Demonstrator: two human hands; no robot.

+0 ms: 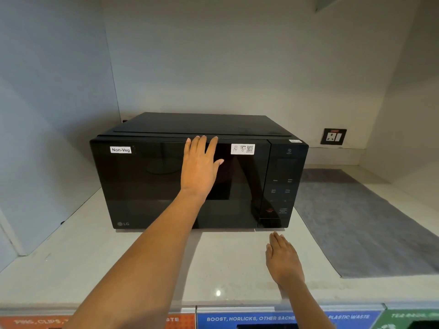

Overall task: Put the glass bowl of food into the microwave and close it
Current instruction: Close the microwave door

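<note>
Fingers (202,148) of left hand (199,170) spread flat against shut door of glossy black boxy microwave (152,186) at frame centre, gripping nothing. Glass bowl of food not visible; dark door hides interior. Pale stone table (147,264) under microwave. Grey rectangular mat (361,224) at right. Right hand (283,260) open, empty, hovering over table at lower right. White "Non-Veg" label (120,150) upper left of door.
</note>
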